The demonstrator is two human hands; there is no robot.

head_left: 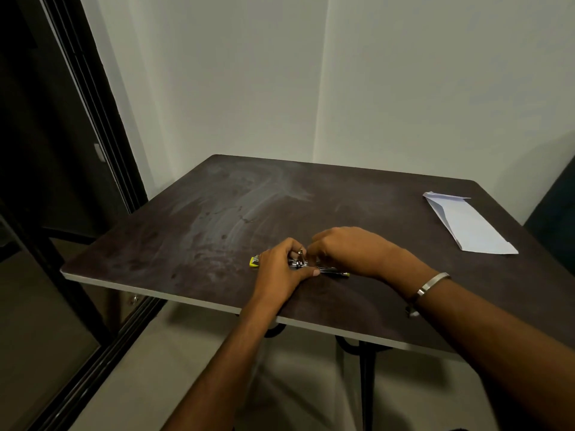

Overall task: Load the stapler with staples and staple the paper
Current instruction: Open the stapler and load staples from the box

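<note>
A small yellow and metal stapler (298, 263) lies open on the dark table (193, 231), near its front edge. My left hand (281, 269) grips it around the middle, hiding most of the body; a yellow end (254, 262) pokes out to the left. My right hand (351, 251) has its fingertips pinched at the stapler's metal channel; whether a staple strip is between them is hidden. A dark tip with yellow (337, 273) shows below the right hand. Folded white paper (469, 225) lies at the table's far right.
The table stands in a corner against pale walls. A dark sliding door frame (93, 126) runs along the left. A metal bangle (432, 284) is on my right wrist. A dark chair back (553, 213) sits beyond the right edge.
</note>
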